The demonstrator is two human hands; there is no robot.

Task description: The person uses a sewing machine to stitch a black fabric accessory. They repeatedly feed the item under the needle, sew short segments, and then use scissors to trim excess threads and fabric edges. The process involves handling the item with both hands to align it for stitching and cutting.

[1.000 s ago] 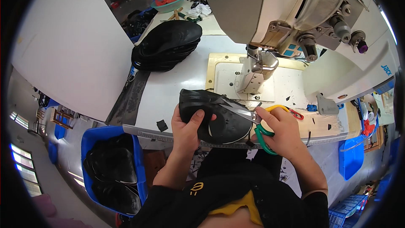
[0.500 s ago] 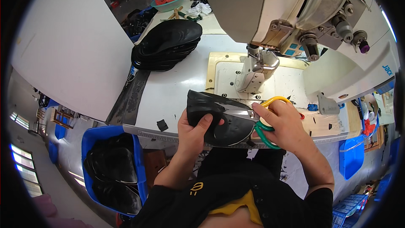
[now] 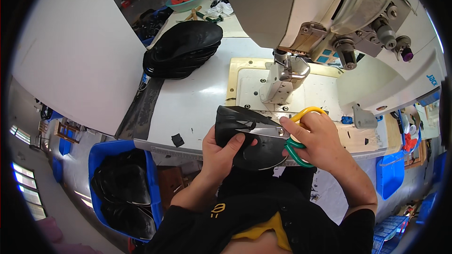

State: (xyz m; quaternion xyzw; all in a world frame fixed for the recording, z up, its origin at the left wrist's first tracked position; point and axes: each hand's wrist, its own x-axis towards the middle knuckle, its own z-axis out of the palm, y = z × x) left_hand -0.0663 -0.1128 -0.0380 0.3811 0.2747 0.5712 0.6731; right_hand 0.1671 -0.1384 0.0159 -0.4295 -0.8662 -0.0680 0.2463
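My left hand (image 3: 222, 153) grips a black leather shoe upper (image 3: 261, 153) at its left end, thumb on top and fingers beneath. The upper is held over the table's front edge, below the sewing machine. In my right hand (image 3: 318, 140) is a pair of scissors (image 3: 278, 132) with one yellow and one green handle loop. Their metal blades point left and lie over the opening of the upper, close to my left thumb. A bit of black material shows by the blades. Whether they are cutting it I cannot tell.
A sewing machine post (image 3: 282, 82) stands just beyond my hands. A stack of black uppers (image 3: 183, 49) lies at the far left of the table. Below left, a blue bin (image 3: 94, 169) holds more black pieces. Black scraps (image 3: 177, 140) lie on the tabletop.
My left hand and the upper have moved slightly right and down, and the upper has turned a little. The scissors stay nearly in place, their blades now further over the upper.
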